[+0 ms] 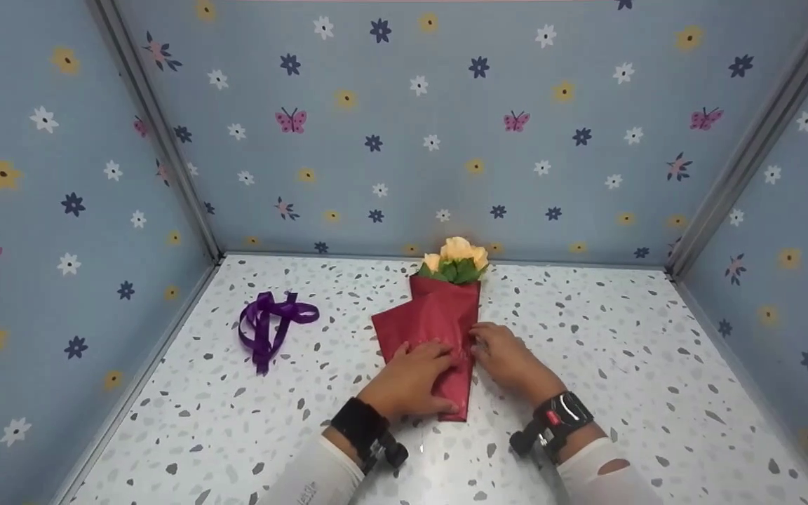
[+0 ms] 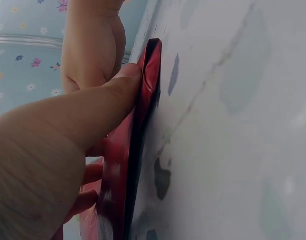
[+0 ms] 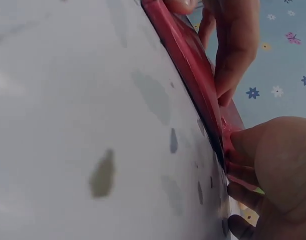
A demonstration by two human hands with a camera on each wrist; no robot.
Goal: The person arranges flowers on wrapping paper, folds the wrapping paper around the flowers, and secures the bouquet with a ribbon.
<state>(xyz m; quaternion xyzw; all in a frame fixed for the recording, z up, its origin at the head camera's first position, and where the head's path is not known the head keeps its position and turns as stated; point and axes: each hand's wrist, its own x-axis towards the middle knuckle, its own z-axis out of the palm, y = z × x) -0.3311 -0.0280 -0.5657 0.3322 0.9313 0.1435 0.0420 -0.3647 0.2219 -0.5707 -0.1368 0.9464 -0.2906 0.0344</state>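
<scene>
A bouquet of pale orange flowers [image 1: 461, 251] with green leaves lies on the table, wrapped in red paper [image 1: 432, 315]. The flower heads point toward the back wall, and a loose corner of paper juts out to the left. My left hand [image 1: 409, 379] rests on the lower wrap with fingers spread, its thumb near the bottom end; the left wrist view has that thumb [image 2: 110, 97] against the paper's edge. At the wrap's right edge, my right hand [image 1: 510, 359] touches the paper with bent fingers. In the right wrist view its fingertips [image 3: 238, 192] sit along that edge.
A tangled purple ribbon [image 1: 264, 330] lies to the left on the white speckled table [image 1: 586, 330]. Blue panels [image 1: 390, 105] printed with flowers and butterflies rise at the back and both sides, joined by metal corner posts [image 1: 748, 154]. Each wrist wears a strapped camera.
</scene>
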